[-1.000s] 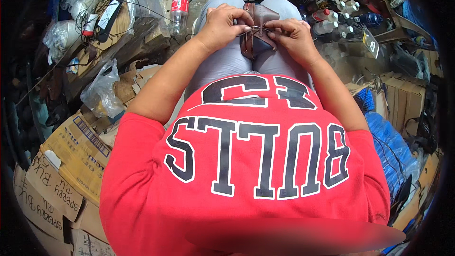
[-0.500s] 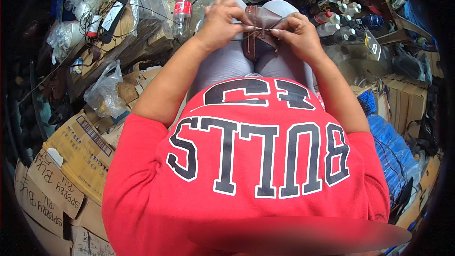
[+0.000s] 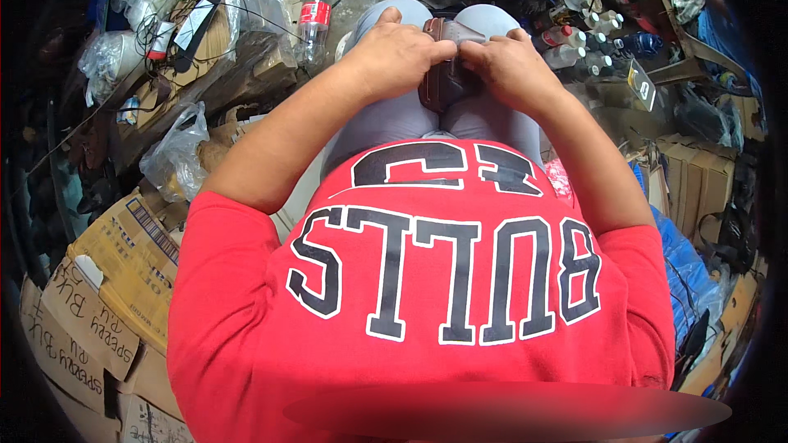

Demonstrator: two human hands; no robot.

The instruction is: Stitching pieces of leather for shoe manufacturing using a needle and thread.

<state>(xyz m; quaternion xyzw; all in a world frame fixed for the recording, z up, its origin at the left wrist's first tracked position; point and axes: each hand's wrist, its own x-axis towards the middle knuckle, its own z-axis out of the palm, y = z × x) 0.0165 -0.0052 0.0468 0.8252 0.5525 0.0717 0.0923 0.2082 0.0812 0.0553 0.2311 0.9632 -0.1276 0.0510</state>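
Note:
A brown leather shoe (image 3: 444,89) rests between my raised knees, its light stitching showing along one edge. Over its left side my left hand (image 3: 402,56) is closed, thumb and fingers pressed together near the middle of the shoe. My right hand (image 3: 515,67) is closed too, curled over the right side, with its fingertips close to the left hand's. The thin thread that stretched between them a moment ago is now hidden by my fingers. Both hands partly cover the shoe.
A clear bottle with a red cap (image 3: 314,23) stands beyond my left knee. Several bottles (image 3: 579,39) crowd the right. Cardboard boxes (image 3: 123,267) and a plastic bag (image 3: 176,156) lie at my left. Blue plastic sheeting (image 3: 677,267) is by my right arm.
My fists have turned over and drawn in around the middle of the shoe, elbows spreading slightly outward. The thread seen between my fingertips is no longer visible.

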